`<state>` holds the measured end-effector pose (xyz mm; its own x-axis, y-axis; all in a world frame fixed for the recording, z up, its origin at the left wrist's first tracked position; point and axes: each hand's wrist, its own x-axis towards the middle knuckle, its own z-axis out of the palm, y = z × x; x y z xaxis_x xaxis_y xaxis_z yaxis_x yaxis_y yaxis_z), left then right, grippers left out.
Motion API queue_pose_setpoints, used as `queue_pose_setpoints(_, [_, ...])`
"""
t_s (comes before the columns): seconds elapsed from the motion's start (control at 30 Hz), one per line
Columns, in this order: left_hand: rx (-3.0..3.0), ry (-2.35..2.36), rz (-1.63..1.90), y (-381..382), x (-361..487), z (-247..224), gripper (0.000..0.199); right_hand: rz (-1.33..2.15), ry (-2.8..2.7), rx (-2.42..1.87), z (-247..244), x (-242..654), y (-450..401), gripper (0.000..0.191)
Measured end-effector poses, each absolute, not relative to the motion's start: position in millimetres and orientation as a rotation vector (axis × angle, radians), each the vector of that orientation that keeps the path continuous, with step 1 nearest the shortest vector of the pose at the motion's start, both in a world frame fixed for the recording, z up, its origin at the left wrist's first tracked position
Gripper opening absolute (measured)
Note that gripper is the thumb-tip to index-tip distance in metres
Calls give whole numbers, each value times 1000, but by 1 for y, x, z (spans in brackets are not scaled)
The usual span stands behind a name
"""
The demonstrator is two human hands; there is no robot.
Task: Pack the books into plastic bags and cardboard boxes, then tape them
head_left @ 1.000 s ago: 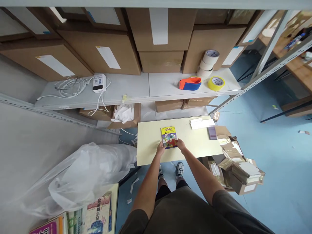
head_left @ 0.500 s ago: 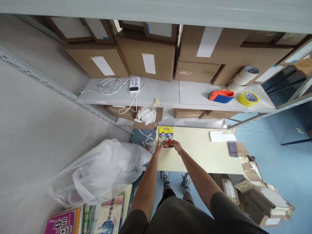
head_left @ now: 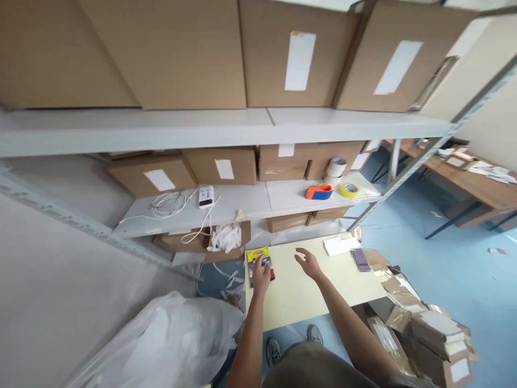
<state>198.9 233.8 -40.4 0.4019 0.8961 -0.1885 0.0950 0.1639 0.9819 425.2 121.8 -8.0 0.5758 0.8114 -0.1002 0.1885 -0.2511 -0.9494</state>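
Note:
A colourful yellow and purple book lies at the left end of the pale yellow table. Over its lower part is my left hand, thumb and fingers apart; whether it touches the cover I cannot tell. My right hand is raised above the table to the right of the book, fingers apart and holding nothing. White folded paper and a blurred dark purple item lie at the table's right end.
Behind the table, a grey shelf carries a power strip, an orange and blue tape dispenser, yellow tape and cardboard boxes. A large plastic bag stands at left; flattened cartons pile up at right.
My right hand has left the book and moved right, over the table. My left hand has shifted onto the book's cover. The view has tilted up, showing more of the upper shelf.

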Motion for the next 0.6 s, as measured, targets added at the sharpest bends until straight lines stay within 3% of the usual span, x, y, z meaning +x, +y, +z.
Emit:
queue_pose_setpoints(0.3, [1603, 886, 926, 234, 327, 25, 51, 265, -1096, -1778, 65, 531, 85, 39])
queue_pose_setpoints(0.6, [1827, 1020, 970, 251, 395, 35, 49, 151, -1425, -2026, 126, 643, 150, 47])
